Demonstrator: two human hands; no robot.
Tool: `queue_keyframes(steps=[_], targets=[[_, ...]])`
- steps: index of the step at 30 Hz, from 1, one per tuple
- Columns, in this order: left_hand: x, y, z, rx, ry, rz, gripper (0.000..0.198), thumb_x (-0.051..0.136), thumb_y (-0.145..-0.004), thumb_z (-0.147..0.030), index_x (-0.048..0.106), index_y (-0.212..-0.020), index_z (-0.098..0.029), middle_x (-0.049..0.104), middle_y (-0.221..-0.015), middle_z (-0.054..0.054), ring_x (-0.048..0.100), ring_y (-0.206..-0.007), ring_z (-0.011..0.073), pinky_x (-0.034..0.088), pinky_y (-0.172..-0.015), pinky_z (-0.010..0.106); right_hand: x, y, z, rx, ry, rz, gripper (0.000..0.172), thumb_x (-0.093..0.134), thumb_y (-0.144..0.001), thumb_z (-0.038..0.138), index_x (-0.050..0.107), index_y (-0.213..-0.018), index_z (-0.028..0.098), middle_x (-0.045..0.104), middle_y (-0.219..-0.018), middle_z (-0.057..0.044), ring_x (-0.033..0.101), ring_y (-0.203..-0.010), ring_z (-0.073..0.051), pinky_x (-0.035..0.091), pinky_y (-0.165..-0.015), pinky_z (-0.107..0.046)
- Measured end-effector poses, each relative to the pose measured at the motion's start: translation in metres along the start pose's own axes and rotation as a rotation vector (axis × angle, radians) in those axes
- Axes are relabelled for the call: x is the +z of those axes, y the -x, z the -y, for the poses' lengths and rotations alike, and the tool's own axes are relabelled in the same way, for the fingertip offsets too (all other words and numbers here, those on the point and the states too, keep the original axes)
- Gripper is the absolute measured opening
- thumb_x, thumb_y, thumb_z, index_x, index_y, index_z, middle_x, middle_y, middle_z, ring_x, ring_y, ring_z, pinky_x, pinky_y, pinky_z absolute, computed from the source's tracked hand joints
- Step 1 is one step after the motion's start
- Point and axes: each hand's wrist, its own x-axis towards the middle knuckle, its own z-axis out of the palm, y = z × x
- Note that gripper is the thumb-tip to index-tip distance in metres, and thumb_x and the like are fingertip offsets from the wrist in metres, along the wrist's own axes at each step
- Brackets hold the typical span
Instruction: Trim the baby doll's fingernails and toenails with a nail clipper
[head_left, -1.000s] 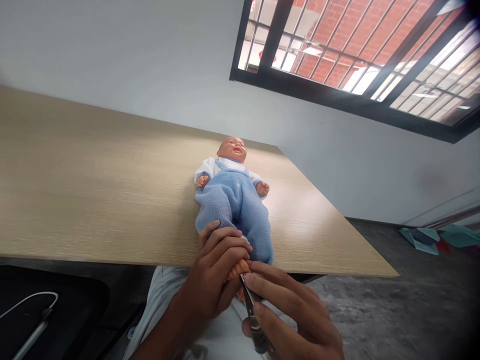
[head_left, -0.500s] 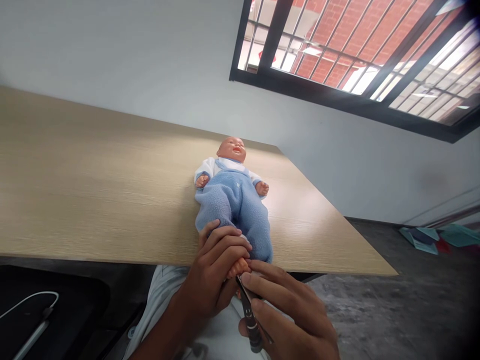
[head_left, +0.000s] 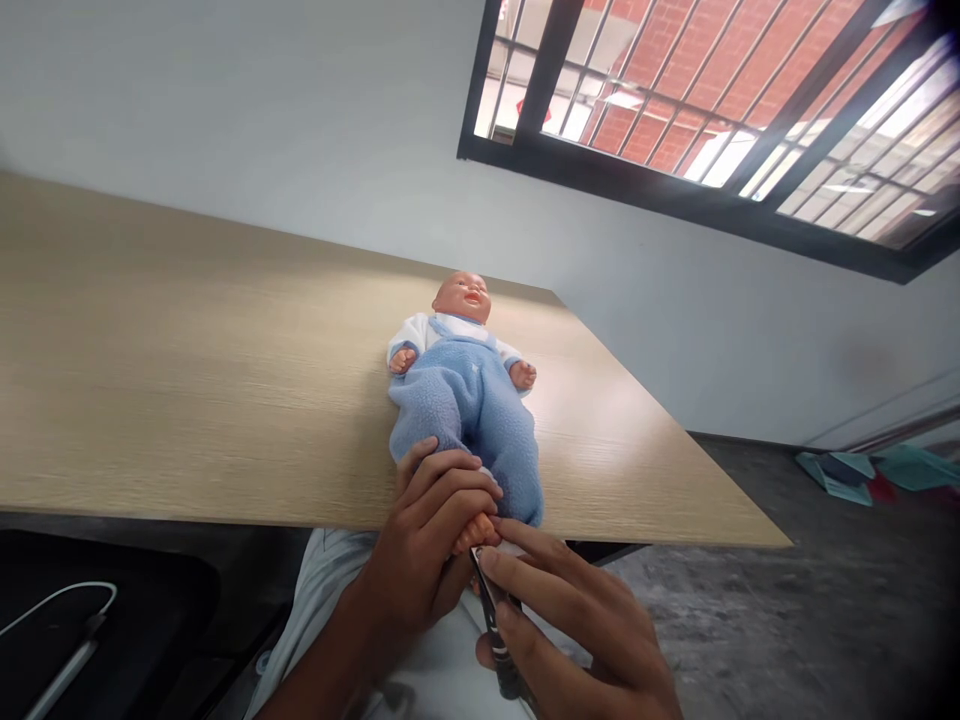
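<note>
Left hand point(head_left: 431, 530) grips the foot point(head_left: 466, 540) of the baby doll point(head_left: 466, 375), supine at 12 o'clock on the wood-grain tabletop point(head_left: 225, 370); right hand point(head_left: 585, 620) holds black nail clippers point(head_left: 490, 610), best kept square to the steadied toes point(head_left: 484, 526).

In left hand point(head_left: 435, 530): doll's foot point(head_left: 474, 533), orange. Beyond it: overalls point(head_left: 466, 390) light blue, sleeves point(head_left: 410, 333) white. In right hand point(head_left: 581, 625): black tool point(head_left: 491, 622), pale bands. Counter point(head_left: 187, 380) past both hands: pale tan, fine-streaked.

No legible txt, nos. or brands: pale marks on the blk tool point(head_left: 490, 613) & a tiny white one on the doll point(head_left: 466, 395) are too small, & red patch point(head_left: 522, 106) past window point(head_left: 645, 187), poss. a sign, too blurred.
</note>
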Motion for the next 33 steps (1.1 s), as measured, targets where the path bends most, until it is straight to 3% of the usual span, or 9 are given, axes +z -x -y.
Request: queue_keyframes(steps=[14,21,25,33], targets=[[-0.001,0.000,0.003,0.036,0.007,0.001,0.019,0.042,-0.101,-0.020,0.061,-0.104,-0.019,0.074,-0.106,0.006,0.058,-0.118,0.0234,0.027,-0.118,0.047,-0.002,-0.003,0.003,-0.020,0.010,0.018,0.019,0.059,-0.094,0.004,0.065,-0.093,0.021,0.081,-0.101,0.000,0.077,-0.103,-0.019,0.065,-0.086,-0.026],[-0.007,0.003,0.006,0.086,0.014,0.038,0.027,0.047,-0.100,-0.019,0.061,-0.123,-0.017,0.071,-0.123,0.009,0.055,-0.130,0.0246,0.026,-0.122,0.048,0.004,0.010,-0.011,0.007,-0.088,-0.037,0.005,0.064,-0.097,0.014,0.063,-0.100,0.018,0.080,-0.102,-0.005,0.077,-0.103,-0.017,0.064,-0.090,-0.025],[-0.008,0.006,0.006,0.078,0.038,0.031,0.033,0.049,-0.098,-0.016,0.059,-0.129,-0.017,0.070,-0.127,0.009,0.054,-0.133,0.0250,0.026,-0.123,0.050,0.005,0.011,-0.010,-0.042,-0.061,-0.027,0.020,0.058,-0.092,0.000,0.063,-0.099,0.019,0.079,-0.104,-0.003,0.076,-0.106,-0.016,0.062,-0.094,-0.025],[-0.009,0.007,0.007,0.083,0.049,0.044,0.037,0.046,-0.096,-0.014,0.059,-0.130,-0.015,0.069,-0.129,0.009,0.053,-0.134,0.0252,0.024,-0.124,0.052,0.008,0.008,-0.006,-0.052,-0.068,0.007,0.023,0.063,-0.089,0.000,0.065,-0.099,0.020,0.080,-0.105,-0.002,0.076,-0.106,-0.018,0.063,-0.093,-0.026]])
